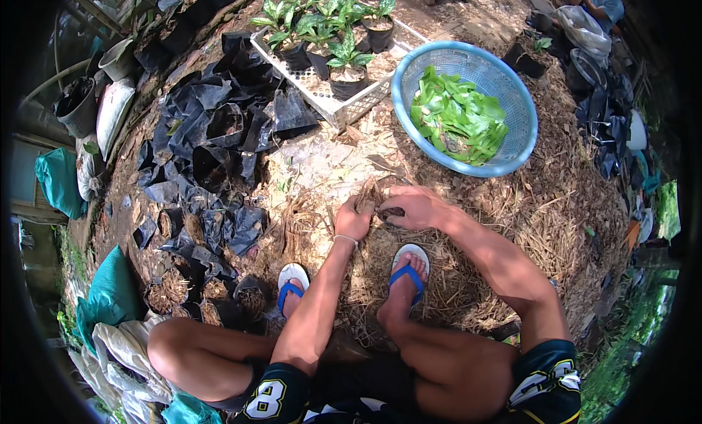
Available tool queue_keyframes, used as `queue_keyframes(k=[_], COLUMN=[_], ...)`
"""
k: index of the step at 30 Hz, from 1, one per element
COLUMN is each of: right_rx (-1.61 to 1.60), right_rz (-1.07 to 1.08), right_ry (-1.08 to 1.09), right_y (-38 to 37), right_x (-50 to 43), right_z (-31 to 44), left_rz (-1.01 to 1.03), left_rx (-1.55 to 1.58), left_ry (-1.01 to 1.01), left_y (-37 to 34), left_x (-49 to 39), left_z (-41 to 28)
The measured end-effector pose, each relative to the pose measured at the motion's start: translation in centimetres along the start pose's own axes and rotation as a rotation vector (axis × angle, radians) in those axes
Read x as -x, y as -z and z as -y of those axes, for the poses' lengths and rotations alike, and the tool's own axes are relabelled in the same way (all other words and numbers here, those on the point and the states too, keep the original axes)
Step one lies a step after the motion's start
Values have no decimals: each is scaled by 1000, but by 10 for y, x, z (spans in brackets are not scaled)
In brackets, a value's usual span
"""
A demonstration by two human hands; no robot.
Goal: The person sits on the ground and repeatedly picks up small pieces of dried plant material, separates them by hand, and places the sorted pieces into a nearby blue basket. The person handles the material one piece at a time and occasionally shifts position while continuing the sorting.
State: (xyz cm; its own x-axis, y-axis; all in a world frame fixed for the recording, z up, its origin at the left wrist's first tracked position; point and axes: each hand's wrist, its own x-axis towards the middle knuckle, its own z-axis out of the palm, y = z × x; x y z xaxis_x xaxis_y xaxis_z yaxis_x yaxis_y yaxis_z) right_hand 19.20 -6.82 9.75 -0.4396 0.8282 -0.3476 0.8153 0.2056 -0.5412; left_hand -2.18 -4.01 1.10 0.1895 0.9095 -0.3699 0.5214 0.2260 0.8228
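My left hand, with a thin band at the wrist, has its thumb and fingers around a tuft of dry brown fibre. Just to its right, my right hand curves over a small dark clump; whether it grips the clump is hidden by the fingers. Both hands are low over ground strewn with wood chips and straw, in front of my sandalled feet. Beyond the right hand stands a blue plastic basket holding cut green leaves.
A white plastic crate holds several potted variegated plants. Black plastic grow bags lie heaped at left, some filled bags nearer me. Green sacks stand at far left. Another person is at the upper right.
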Motion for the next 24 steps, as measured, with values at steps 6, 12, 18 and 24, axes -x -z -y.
queue_keyframes(k=[6, 12, 18, 24], right_rx=[13, 19, -54, 45], right_rz=[57, -10, -154, -33], right_ry=[16, -62, -80, -32], right_y=[-23, -27, -30, -36], right_x=[5, -1, -4, -1], right_z=[-14, -16, -6, -3], left_rz=[34, 46, 78, 54], left_rx=[30, 10, -48, -57], left_ry=[3, 27, -2, -5], left_y=[1, 6, 2, -5], left_x=[0, 4, 5, 6], left_z=[-6, -15, -2, 8])
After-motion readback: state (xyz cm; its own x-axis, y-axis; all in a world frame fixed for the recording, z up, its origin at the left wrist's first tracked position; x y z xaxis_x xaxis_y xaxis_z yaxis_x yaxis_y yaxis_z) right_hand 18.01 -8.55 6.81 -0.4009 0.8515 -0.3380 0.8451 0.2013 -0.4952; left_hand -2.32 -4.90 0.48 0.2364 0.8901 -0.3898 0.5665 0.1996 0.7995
